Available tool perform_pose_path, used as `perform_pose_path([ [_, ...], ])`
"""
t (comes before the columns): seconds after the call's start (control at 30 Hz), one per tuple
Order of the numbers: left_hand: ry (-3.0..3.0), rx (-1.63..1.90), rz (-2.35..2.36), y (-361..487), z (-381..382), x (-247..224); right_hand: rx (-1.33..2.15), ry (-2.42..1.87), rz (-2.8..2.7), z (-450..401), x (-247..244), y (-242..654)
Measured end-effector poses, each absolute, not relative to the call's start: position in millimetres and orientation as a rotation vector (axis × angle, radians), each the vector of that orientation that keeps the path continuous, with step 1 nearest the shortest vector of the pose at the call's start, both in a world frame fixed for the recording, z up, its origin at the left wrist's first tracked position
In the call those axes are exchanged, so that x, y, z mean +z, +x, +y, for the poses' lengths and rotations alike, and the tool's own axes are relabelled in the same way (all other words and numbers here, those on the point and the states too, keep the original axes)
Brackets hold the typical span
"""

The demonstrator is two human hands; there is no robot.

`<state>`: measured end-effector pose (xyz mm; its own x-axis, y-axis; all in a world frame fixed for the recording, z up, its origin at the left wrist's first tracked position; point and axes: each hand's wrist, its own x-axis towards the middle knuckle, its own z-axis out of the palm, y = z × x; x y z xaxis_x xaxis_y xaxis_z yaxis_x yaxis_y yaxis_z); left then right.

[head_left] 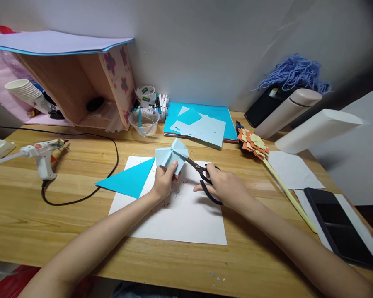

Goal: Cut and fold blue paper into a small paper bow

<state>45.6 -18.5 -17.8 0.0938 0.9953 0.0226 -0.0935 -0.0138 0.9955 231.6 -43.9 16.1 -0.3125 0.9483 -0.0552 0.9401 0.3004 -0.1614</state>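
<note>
My left hand [165, 180] pinches a light blue folded paper shape [178, 154] with petal-like flaps, held above a white sheet of paper [186, 219]. In my right hand [225, 184] are black-handled scissors [200, 169], with my fingers in the loops. Their blade tips reach the middle of the folded paper, where a slit or fold meets; whether they are cutting I cannot tell. A bright blue paper triangle [132, 178] lies left of my left hand, partly over the white sheet. Tiny paper scraps are scattered on the sheet.
A glue gun [45, 157] with its black cord lies at left. Behind stand a wooden box [118, 82], a clear plastic cup [144, 123] and blue sheets with paper offcuts [205, 128]. At right are an orange paper flower [253, 142], a bottle [289, 111] and a phone [340, 227].
</note>
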Motion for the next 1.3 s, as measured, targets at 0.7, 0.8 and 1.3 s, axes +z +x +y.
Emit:
perform_pose_path([
  [0.7, 1.811, 0.972, 1.591, 47, -39, 52, 1.964, -1.127, -1.663, -70, 37, 230],
  [0.8, 1.815, 0.970, 1.604, 47, -40, 54, 1.997, -1.098, -1.635, -70, 38, 230],
  [1.3, 1.780, 1.002, 1.561, 47, -41, 54, 1.964, -1.176, -1.612, -71, 35, 226],
])
